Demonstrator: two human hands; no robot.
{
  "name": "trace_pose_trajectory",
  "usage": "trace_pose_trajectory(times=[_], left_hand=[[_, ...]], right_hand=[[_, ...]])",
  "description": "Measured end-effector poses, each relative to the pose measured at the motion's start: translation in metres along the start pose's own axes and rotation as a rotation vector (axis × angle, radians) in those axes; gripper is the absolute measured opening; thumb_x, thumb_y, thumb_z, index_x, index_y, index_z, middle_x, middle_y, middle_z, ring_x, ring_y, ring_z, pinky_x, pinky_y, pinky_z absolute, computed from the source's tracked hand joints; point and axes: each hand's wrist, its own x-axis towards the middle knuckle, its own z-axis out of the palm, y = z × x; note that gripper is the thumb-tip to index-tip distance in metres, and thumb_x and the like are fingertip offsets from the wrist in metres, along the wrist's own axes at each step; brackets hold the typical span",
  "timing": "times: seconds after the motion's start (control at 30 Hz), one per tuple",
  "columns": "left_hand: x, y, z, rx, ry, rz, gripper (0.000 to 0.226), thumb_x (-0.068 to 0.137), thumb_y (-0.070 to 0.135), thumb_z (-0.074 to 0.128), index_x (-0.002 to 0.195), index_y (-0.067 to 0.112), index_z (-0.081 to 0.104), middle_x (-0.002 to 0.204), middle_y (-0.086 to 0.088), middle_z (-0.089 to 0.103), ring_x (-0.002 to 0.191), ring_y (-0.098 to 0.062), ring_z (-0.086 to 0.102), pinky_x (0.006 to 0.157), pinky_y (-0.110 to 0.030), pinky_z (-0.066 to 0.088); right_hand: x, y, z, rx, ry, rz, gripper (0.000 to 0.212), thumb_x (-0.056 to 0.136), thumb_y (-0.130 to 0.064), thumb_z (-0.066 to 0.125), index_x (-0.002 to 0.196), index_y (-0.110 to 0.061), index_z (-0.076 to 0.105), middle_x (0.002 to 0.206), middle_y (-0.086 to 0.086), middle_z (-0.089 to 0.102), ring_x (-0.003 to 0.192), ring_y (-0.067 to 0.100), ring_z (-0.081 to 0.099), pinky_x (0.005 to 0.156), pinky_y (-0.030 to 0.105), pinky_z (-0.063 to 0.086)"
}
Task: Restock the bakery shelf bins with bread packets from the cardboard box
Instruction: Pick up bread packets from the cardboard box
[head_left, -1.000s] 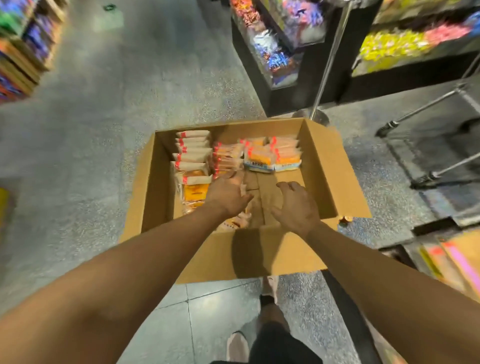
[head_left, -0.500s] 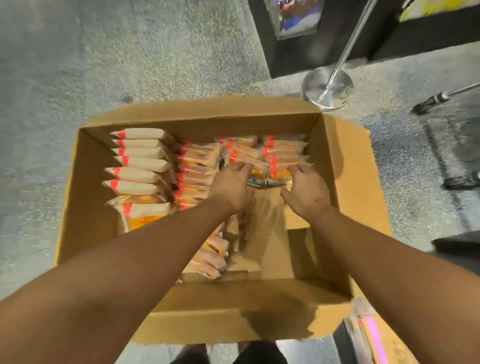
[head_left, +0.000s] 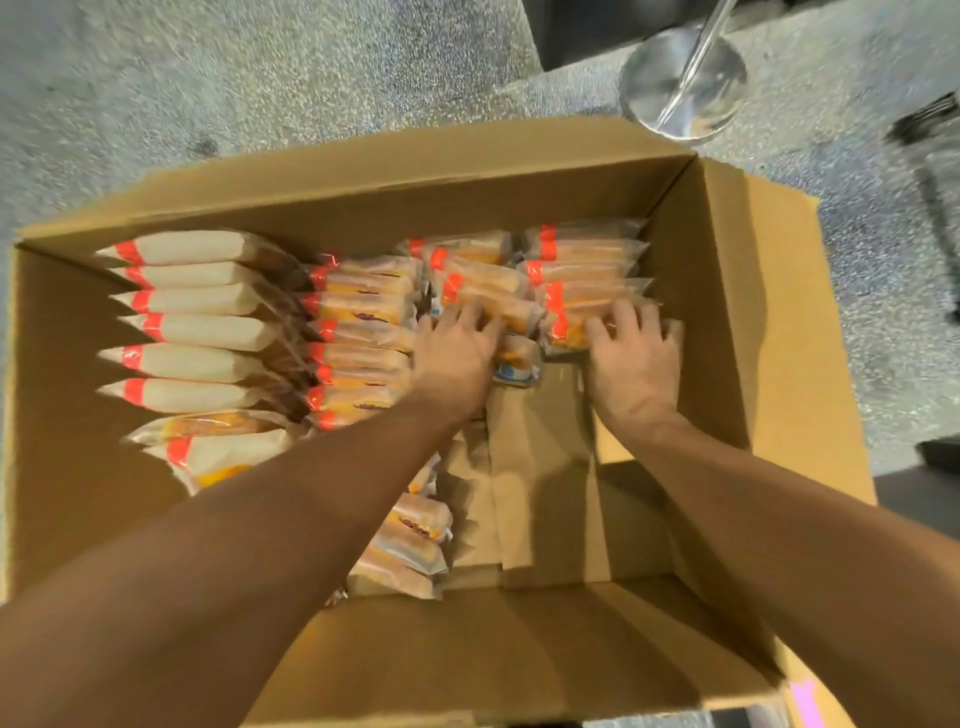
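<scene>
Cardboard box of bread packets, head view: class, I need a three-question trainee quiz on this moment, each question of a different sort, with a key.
1. True or false: both hands are inside the box.
2. Multiple choice: the right hand rests on packets in which stack?
A. the white-wrapped row by the left wall
B. the far right stack
C. the near stack under the left forearm
3. Fill in: the shiny round thing on the floor beyond the box is a metal post's ____.

Key
1. True: the left hand is on the middle packets, the right hand beside it.
2. B
3. base
</scene>
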Motion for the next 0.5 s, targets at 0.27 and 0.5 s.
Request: trace_pose_trajectory(times=[0.27,0.5], left_hand=[[-0.008,-0.001,0.007,0.002,0.019,0.016,0.038,0.093,0.022,0.056,0.130,0.027,0.052,0.138,0.001,0.053,0.130,-0.032,0.037,0.100,-0.048,0.032],[-0.022,-0.008,0.000,0.006,0.112,0.043,0.035,0.088,0.022,0.061,0.122,0.028,0.058,0.128,0.004,0.062,0.121,-0.029,0.040,0.092,-0.046,0.030]], right_hand=[[-0.004,-0.003,0.006,-0.007,0.069,0.009,0.036,0.091,-0.016,0.062,0.125,-0.023,0.050,0.124,0.007,0.059,0.113,0.032,0.048,0.092,0.047,0.038],[-0.017,-0.003,-0.007,-0.063,0.045,-0.084,0.032,0.094,-0.020,0.054,0.125,-0.026,0.054,0.130,0.002,0.059,0.125,0.028,0.045,0.099,0.047,0.032]])
